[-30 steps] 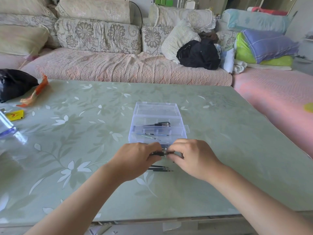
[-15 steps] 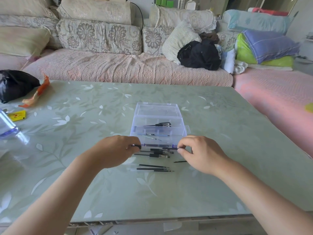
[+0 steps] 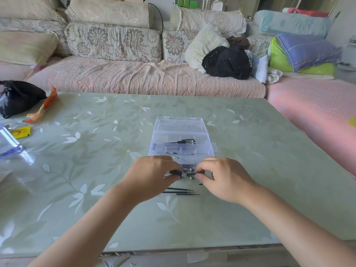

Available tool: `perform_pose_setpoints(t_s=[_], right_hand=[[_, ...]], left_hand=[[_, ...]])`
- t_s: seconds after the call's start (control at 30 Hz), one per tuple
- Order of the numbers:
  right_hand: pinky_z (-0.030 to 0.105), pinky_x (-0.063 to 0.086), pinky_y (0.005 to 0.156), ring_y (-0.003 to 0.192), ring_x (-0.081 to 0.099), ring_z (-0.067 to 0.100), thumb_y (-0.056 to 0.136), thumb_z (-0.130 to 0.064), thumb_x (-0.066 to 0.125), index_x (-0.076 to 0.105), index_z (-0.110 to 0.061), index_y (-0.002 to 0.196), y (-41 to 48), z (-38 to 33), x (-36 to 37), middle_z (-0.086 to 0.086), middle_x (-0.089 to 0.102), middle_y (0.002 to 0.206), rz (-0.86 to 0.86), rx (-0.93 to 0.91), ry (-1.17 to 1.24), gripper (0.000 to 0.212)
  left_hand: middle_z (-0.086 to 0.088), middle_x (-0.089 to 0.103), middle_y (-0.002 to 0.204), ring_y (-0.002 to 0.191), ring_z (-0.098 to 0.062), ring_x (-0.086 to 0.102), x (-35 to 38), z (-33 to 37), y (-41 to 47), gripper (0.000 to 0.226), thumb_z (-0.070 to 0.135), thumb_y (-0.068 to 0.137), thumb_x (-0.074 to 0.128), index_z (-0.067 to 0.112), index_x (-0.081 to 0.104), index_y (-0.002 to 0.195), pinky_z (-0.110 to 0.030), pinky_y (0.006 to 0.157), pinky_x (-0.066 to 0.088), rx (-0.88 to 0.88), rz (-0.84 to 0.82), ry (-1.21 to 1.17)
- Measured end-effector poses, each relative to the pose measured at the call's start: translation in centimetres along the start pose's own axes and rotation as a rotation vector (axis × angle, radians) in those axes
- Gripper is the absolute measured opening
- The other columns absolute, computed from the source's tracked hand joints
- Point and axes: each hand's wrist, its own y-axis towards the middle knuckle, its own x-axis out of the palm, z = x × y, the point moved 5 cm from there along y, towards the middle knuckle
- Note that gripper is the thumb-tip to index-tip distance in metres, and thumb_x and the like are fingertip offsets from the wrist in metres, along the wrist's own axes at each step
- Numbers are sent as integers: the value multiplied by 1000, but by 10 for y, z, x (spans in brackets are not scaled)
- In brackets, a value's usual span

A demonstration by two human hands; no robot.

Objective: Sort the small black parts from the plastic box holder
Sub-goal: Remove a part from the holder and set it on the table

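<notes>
Left hand [image 3: 152,179] and right hand [image 3: 225,180] pinch black parts [image 3: 176,172]

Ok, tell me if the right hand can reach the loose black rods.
Probably yes: the black rods lie uncovered on the table beside the right hand, though it pinches another part.

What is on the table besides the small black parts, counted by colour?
Black: 1, the bag
Orange: 1, the wrapper
Yellow: 1, the packet
Clear: 2, the plastic box and the bottle
Total: 5
</notes>
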Motion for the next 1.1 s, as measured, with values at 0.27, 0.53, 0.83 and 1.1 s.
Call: perform_pose_setpoints(t_s=[0.27, 0.53, 0.83, 1.1], right_hand=[[22, 40, 68, 82, 54, 4, 90, -47, 59, 70, -40, 100, 3, 4, -1, -18, 67, 95, -39, -23, -31, 17], [27, 41, 69, 83, 54, 7, 93, -44, 55, 71, -38, 97, 3, 35, -13, -16, 65, 96, -50, 112, -57, 19], [26, 37, 70, 91, 57, 12, 94, -39, 52, 69, -36, 102, 7, 32, 10, -14, 62, 101, -98, 108, -93, 19], [27, 38, 68, 92, 59, 16, 92, -46, 52, 69, -34, 98, 14, 35, 18, -11, 67, 96, -137, 107, -152, 22]], left_hand=[[20, 69, 101, 91, -4, 60, 3, -4, 6, 17, 42, 92, 55, 39, 69, 102, -24, 70, 47, -46, -51, 35], [19, 65, 105, 94, -10, 60, 4, -19, 6, 19, 42, 92, 53, 40, 68, 105, -28, 75, 48, -129, -133, 64], [18, 59, 107, 94, -7, 55, 16, -20, 4, 23, 36, 91, 59, 40, 64, 113, -15, 60, 31, -114, -256, 85], [13, 58, 105, 84, -8, 47, 22, -19, 4, 18, 33, 91, 57, 31, 65, 107, -25, 71, 42, -91, -296, 103]])
